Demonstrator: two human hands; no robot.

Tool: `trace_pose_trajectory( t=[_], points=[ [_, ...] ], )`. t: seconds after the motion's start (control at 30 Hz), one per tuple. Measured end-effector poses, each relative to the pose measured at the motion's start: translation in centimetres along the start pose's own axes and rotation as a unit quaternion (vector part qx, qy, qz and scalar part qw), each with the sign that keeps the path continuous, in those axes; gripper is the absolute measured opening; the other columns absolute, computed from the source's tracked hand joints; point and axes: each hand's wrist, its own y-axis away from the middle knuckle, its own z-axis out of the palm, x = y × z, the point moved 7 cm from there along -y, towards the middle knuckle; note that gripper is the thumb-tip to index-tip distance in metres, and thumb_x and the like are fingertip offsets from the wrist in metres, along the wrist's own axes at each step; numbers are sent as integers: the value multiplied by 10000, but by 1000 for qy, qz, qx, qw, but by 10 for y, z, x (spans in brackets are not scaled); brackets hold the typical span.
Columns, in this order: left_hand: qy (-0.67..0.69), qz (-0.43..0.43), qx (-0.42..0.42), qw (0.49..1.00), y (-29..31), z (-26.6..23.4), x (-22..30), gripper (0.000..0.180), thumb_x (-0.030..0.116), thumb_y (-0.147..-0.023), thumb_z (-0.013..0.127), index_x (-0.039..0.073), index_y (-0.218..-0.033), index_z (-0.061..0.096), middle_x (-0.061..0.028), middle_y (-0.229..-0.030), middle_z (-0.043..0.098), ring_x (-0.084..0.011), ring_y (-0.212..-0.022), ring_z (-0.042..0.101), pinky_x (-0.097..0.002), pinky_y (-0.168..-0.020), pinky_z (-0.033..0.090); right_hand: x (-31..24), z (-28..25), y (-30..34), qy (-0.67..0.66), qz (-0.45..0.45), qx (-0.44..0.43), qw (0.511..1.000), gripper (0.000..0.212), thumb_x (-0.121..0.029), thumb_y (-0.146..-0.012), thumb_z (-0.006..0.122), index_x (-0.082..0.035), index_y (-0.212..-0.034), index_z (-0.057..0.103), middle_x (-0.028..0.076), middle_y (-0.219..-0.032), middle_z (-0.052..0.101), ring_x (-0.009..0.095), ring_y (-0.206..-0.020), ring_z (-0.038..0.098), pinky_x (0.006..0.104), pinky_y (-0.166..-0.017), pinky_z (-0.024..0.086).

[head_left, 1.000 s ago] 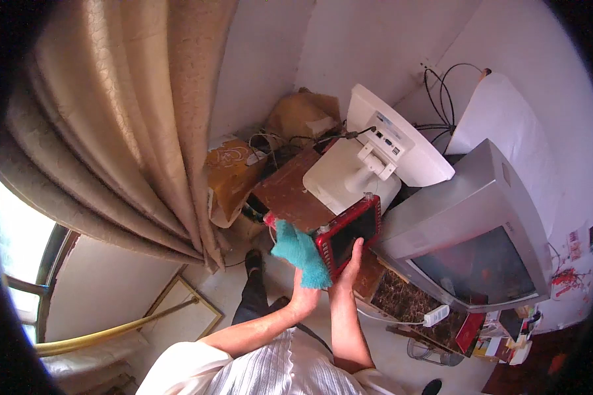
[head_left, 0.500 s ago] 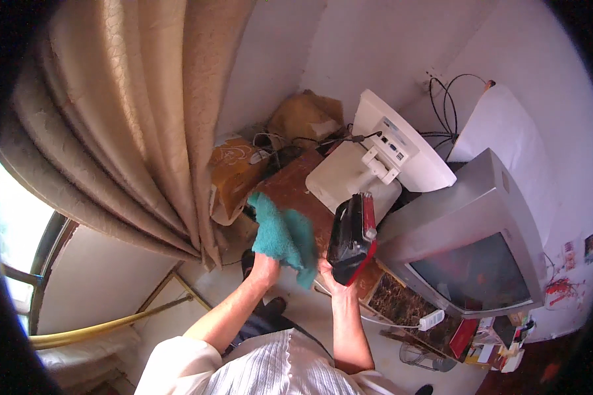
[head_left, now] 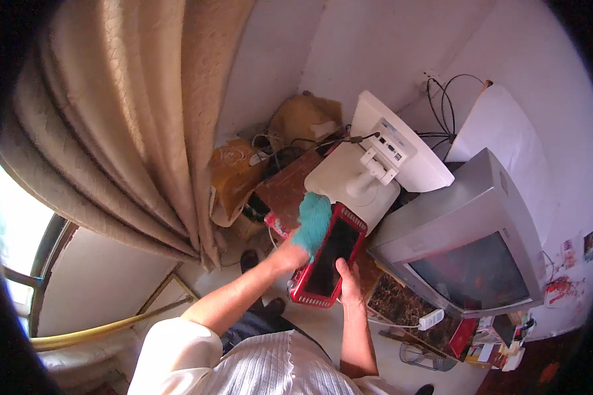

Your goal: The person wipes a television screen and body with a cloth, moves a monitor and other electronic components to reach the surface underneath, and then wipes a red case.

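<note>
My left hand is closed on a teal cloth, bunched against the upper left edge of a portable video player. The player has a bright red frame, a black screen and slotted grilles at both ends; its screen faces up toward me. Gripping its lower right edge is my right hand, with the thumb at the screen side and the other fingers mostly hidden underneath. A red and white piece shows just left of the cloth; I cannot tell what it is.
A white monitor on its stand and a grey tube television occupy the brown table. A white power strip lies near the television. Beige curtains hang at left, beside an orange bag. A fan stands below.
The player has turned from edge-on to screen up and moved slightly left. My left hand has brought the cloth rightward from beside the player onto its edge.
</note>
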Motion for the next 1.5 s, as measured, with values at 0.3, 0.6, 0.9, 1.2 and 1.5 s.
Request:
trace_pose_trajectory(
  t=[0.3,0.6,0.9,1.2,1.5],
  points=[
    [173,-250,54,951,43,-40,-35,283,263,-862,520,37,-1024,568,-45,-948,594,-139,-830,535,-305,-713,455,-72,2,10,113,-195,109,968,670,-200,-731,727,-15,-1278,387,81,-1190,499,185,-1056,493,329,-932,386],
    [-118,-57,30,991,5,-48,39,377,307,-891,435,-2,-1096,503,-185,-1079,537,-301,-1016,498,-381,-887,386,-60,37,10,377,-293,70,876,623,-140,-614,810,4,-1118,473,112,-1030,592,181,-858,601,322,-780,479],
    [-415,213,-25,884,12,21,128,349,203,-760,527,54,-1074,557,-165,-1129,525,-391,-1206,370,-556,-999,261,-76,41,3,459,-276,56,843,545,-253,-693,716,-51,-1151,501,142,-1101,579,292,-999,570,359,-821,457],
    [-299,113,4,948,1,-27,58,260,186,-795,518,32,-988,598,-160,-1137,504,-340,-1050,460,-424,-913,349,-86,27,30,524,-343,64,777,565,-227,-585,811,-15,-1049,568,160,-977,592,303,-877,579,377,-768,470],
    [474,-192,146,847,29,-52,-62,461,438,-901,446,66,-1171,481,-87,-1050,592,-234,-943,575,-369,-820,468,-26,-47,48,92,-76,190,974,508,-207,-701,767,-54,-1124,531,46,-1038,581,146,-920,535,323,-845,432]
  ],
)
